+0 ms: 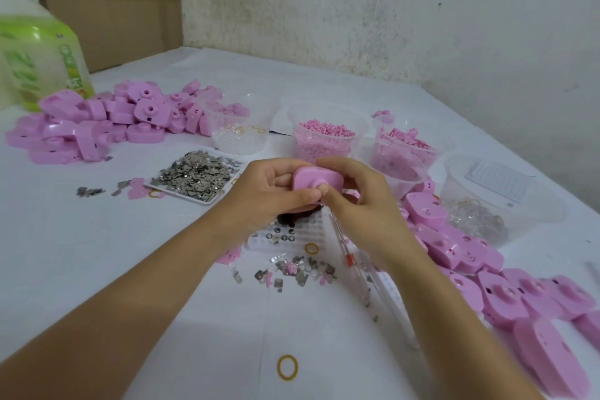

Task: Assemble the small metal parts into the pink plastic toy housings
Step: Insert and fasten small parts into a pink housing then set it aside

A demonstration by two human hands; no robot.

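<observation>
Stained white wall (389, 10) behind cloth-covered table (97, 253).

Soft, diffuse light fills the scene at a moderate brightness, with no hard glare. Shadows are faint: a pale grey patch lies on the white table (97, 253) between the forearms, and thin dark edges sit under the left pile of housings (97, 127). The green-labelled bottle (35, 55) at the far left looks washed out and soft. The wide lens bends the table's edges and stretches the forearms toward the lower corners. Detail is crispest in the middle, where the left hand (269, 191) and right hand (354, 201) grip a pink housing (311, 180). The lower-right housings (548, 357) smear into blur.
</observation>
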